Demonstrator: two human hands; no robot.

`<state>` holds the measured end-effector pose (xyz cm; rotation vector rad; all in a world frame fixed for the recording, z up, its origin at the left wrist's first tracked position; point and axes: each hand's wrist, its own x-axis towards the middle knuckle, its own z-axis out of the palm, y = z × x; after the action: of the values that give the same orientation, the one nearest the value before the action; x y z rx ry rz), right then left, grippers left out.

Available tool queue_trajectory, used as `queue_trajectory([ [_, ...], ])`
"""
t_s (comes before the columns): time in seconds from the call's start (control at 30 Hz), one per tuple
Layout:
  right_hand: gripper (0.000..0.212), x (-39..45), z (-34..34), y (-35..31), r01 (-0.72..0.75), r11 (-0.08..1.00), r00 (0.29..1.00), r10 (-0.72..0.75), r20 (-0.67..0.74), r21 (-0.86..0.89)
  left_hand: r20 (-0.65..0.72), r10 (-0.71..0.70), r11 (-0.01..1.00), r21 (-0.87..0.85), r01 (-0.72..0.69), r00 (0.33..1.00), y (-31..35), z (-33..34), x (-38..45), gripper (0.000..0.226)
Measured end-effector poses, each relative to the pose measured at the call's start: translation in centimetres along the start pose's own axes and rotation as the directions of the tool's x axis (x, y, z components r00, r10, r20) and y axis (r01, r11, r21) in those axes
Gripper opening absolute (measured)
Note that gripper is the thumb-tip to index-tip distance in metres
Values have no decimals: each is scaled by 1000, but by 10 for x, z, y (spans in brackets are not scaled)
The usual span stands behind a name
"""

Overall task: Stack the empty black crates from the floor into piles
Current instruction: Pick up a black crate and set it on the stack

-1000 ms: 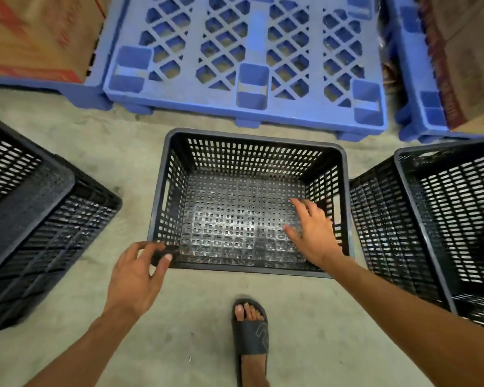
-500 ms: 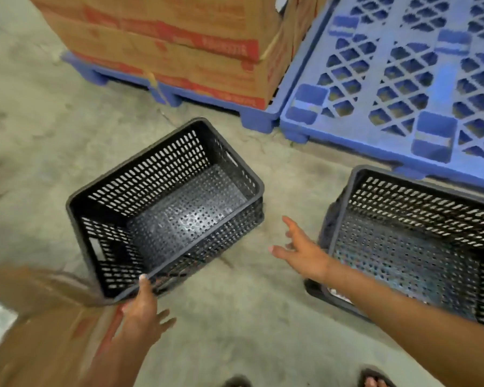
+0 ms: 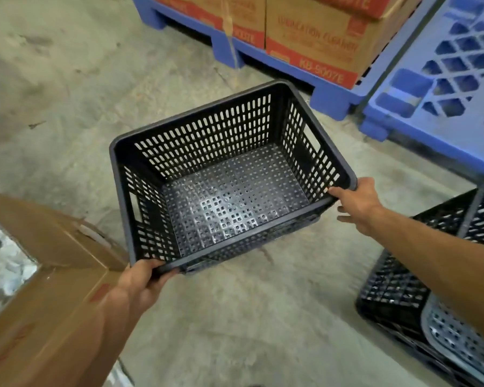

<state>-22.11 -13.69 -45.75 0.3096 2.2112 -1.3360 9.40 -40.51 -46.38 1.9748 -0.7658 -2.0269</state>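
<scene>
An empty black slotted crate [image 3: 229, 174] fills the middle of the view, upright and turned at an angle over the concrete floor. My left hand [image 3: 143, 283] grips its near rim at the left corner. My right hand [image 3: 355, 202] holds the near right corner of the rim, thumb on top. A second black crate [image 3: 397, 277] stands at the lower right, partly hidden behind my right forearm.
An open brown cardboard box [image 3: 48, 289] sits at the lower left, close to the crate. Blue pallets [image 3: 419, 88] lie beyond, one loaded with red-and-brown cartons [image 3: 313, 37]. Bare concrete floor [image 3: 56, 79] stretches to the left.
My view swung left from the middle crate. My left hand closed on the left crate's near rim and my right hand reached across to its right corner; the crate now sits closer and larger.
</scene>
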Motion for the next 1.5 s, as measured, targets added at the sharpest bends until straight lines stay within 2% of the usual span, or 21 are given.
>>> queue_trajectory([
  [0.07, 40, -4, -9, 2, -54, 994, 998, 50, 43, 99, 5, 57, 998, -22, -57, 998, 5, -6, -4, 57],
  [0.13, 31, -20, -22, -2, -44, 991, 999, 43, 8, 130, 40, 81, 997, -15, -80, 996, 14, -12, -21, 60],
  [0.3, 30, -79, -68, -18, -21, 979, 1000, 25, -17, 204, 128, 97, 995, 13, -99, 987, 44, -11, -82, 60],
  [0.43, 24, -123, -123, -69, 40, 963, 998, -26, -55, 268, 180, 142, 980, 114, -164, 973, 93, 14, -148, 52],
  [0.53, 22, -157, -171, -102, 99, 949, 991, -68, -113, 298, 272, 161, 969, 138, -204, 949, 125, 42, -196, 49],
  [0.6, 15, -180, -205, -113, 130, 947, 984, -87, -156, 294, 343, 195, 957, 137, -254, 919, 136, 62, -224, 50],
  [0.73, 24, -227, -270, -111, 131, 924, 977, -58, -206, 360, 448, 210, 938, 157, -308, 869, 133, 99, -283, 53],
  [0.8, 32, -248, -300, -99, 127, 916, 965, -25, -261, 381, 474, 188, 932, 192, -309, 860, 116, 114, -305, 53],
  [0.93, 20, -286, -371, -45, 98, 860, 926, 106, -363, 501, 516, 104, 930, 253, -267, 850, 56, 149, -346, 50],
  [1.03, 24, -307, -411, -2, 57, 865, 868, 204, -453, 499, 543, 37, 911, 327, -252, 839, 5, 169, -370, 50],
  [1.13, 15, -331, -453, 40, 20, 879, 787, 280, -549, 477, 565, -17, 886, 392, -250, 825, -52, 191, -394, 50],
  [1.27, 13, -349, -499, 95, -73, 893, 703, 361, -612, 443, 588, -82, 838, 478, -264, 805, -118, 215, -419, 51],
  [1.4, 15, -355, -520, 137, -235, 896, 662, 432, -613, 377, 560, -64, 792, 532, -300, 826, -157, 223, -431, 53],
  [1.5, 16, -360, -533, 151, -315, 909, 655, 417, -629, 274, 520, -59, 708, 624, -332, 852, -177, 220, -438, 47],
])
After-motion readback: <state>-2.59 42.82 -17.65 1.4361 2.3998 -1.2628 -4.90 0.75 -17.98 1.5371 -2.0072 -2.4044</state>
